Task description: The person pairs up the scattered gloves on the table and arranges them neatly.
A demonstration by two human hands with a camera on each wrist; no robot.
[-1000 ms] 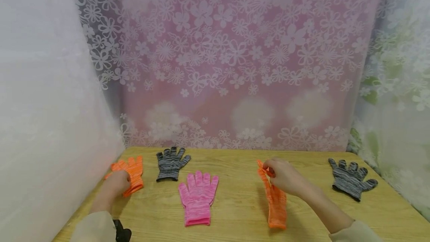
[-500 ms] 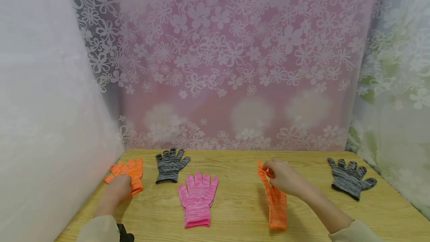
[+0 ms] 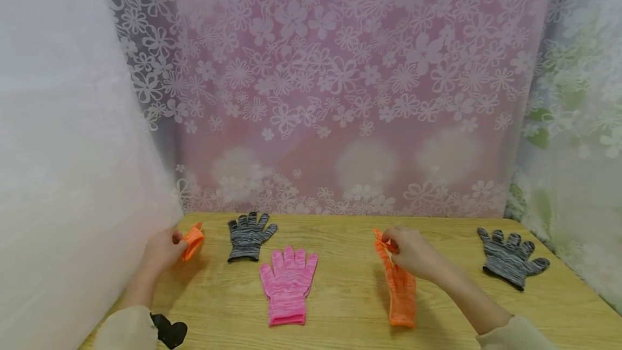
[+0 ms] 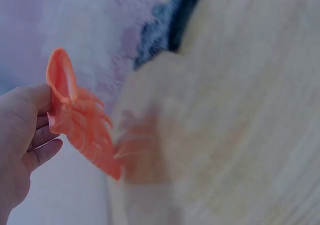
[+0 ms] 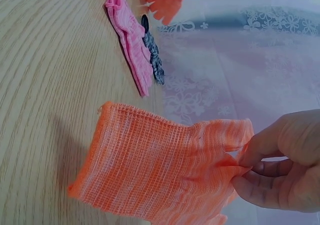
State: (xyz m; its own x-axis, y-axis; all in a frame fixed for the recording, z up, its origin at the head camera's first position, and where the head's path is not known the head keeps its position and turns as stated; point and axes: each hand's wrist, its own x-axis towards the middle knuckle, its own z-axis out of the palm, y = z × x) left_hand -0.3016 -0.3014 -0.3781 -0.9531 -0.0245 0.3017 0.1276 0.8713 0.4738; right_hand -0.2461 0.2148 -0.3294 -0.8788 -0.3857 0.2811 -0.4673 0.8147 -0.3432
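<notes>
At the table's left side my left hand (image 3: 162, 248) pinches an orange knit glove (image 3: 193, 243) near its cuff; in the left wrist view the glove (image 4: 87, 122) is lifted, cuff opening up and fingers hanging down. Right of the middle, my right hand (image 3: 410, 250) pinches a second orange glove (image 3: 402, 296) by its finger end, and its cuff hangs toward me. The right wrist view shows thumb and fingers (image 5: 265, 150) nipping that glove's fingers (image 5: 230, 135). Between the hands a pink glove (image 3: 288, 288) lies flat, fingers pointing away.
A grey-black striped glove (image 3: 247, 236) lies at the back left of the wooden table (image 3: 340, 263), and another grey-black glove (image 3: 512, 259) at the right. A white sheet (image 3: 87, 150) hangs along the left side, and a flowered curtain (image 3: 340, 96) stands behind the table.
The left orange glove, flat on the table before, is now raised in my left hand, which has shifted a little left and up. My right hand and its glove stay nearly in place.
</notes>
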